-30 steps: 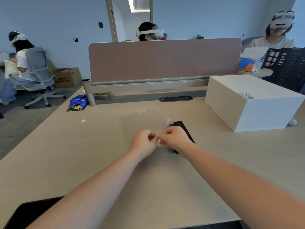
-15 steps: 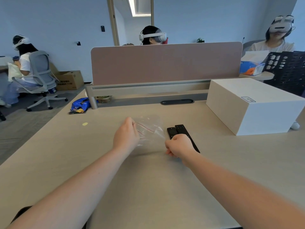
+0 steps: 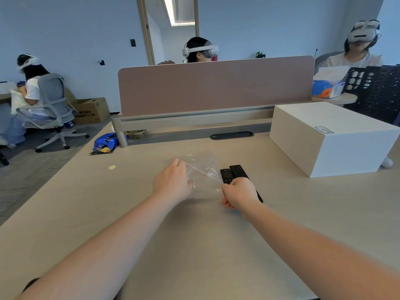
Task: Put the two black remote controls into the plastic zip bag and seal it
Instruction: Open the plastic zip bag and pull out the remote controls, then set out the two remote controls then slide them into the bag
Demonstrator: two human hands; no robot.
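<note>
The plastic zip bag (image 3: 202, 177) is seen just above the centre of the head view, clear and crumpled, with a thin red strip running across it; it is held between the two hands above the desk (image 3: 194, 245). Its left edge is gripped by the left hand (image 3: 171, 184), fingers curled onto the film. The right hand (image 3: 237, 192) is closed on the bag's right corner, pinching it, and lies directly in front of the two black remote controls (image 3: 234, 175). These are laid side by side on the desk, right of centre, touching each other and partly covered by that hand; neither is inside the bag. A white box (image 3: 331, 137) stands at the right of the frame, well apart. The step in hand is judged to be opening the bag's mouth. Next, the mouth must be held open by one hand while a remote is picked up and slid in.
</note>
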